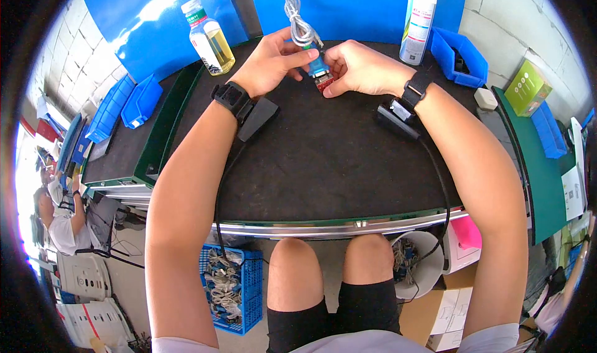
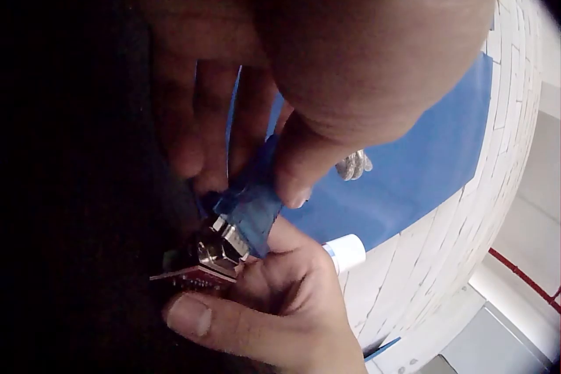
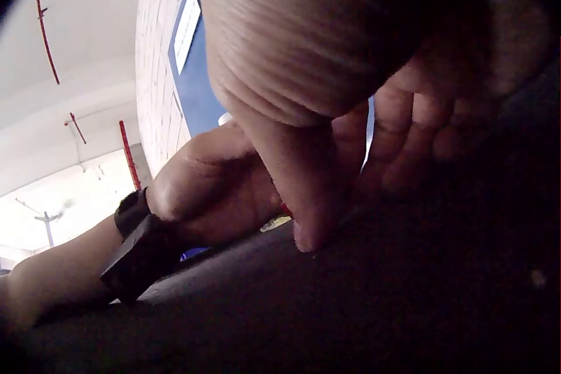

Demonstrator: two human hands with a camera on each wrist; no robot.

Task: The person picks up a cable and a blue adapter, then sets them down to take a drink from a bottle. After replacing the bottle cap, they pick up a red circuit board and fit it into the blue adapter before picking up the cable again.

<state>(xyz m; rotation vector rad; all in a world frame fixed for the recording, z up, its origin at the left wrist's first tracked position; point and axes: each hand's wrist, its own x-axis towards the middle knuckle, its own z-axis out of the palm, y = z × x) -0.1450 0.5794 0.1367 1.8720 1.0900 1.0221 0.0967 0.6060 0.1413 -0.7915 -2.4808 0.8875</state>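
Note:
Above the back of the dark mat, the left hand (image 1: pixel 272 62) pinches a blue connector (image 1: pixel 318 67) between thumb and fingers; in the left wrist view the left hand (image 2: pixel 307 67) holds that blue connector (image 2: pixel 250 203) from above. A bundled grey cable (image 1: pixel 298 22) rises from it. The right hand (image 1: pixel 367 70) grips a small red circuit board (image 1: pixel 324 82) at the connector's metal end, its thumb on the board's face; the board (image 2: pixel 197 277) and metal end meet. In the right wrist view the right hand (image 3: pixel 307 76) hides both parts.
On the mat (image 1: pixel 323 160) stand a bottle of yellow liquid (image 1: pixel 214 47) at back left and a white spray can (image 1: pixel 418 23) at back right. Blue bins (image 1: pixel 460 57) flank the work surface. Below are a blue crate (image 1: pixel 252 291) and white bucket (image 1: pixel 429 278) holding cables. A seated person (image 1: pixel 65 228) is far left.

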